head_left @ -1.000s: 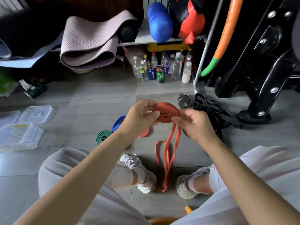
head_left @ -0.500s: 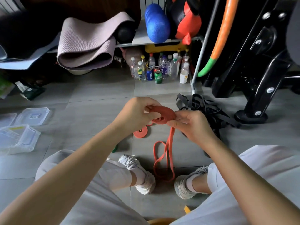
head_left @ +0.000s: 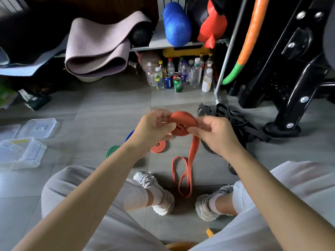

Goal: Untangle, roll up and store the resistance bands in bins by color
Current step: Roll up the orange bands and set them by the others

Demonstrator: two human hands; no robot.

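An orange-red resistance band (head_left: 182, 124) is partly wound into a flat coil held above the floor between both hands. My left hand (head_left: 154, 126) grips the coil's left side and my right hand (head_left: 215, 132) pinches its right side. The band's loose tail (head_left: 184, 174) hangs down and loops on the tiles between my shoes. On the floor behind my left arm lie a rolled orange band (head_left: 159, 146), a rolled green band (head_left: 112, 150) and a rolled blue band (head_left: 129, 135), the blue one mostly hidden. A tangle of black bands (head_left: 233, 124) lies to the right.
Clear plastic bins (head_left: 21, 153) and a lid (head_left: 39, 128) sit on the floor at the left. Bottles and cans (head_left: 178, 77) stand under a shelf ahead. A black machine base (head_left: 282, 126) stands at the right. My knees and shoes (head_left: 159, 194) frame the floor space.
The coil has grown as more of the band was wound on, and the loose tail on the floor has shortened. The view has shifted slightly, showing the green and blue rolls again.
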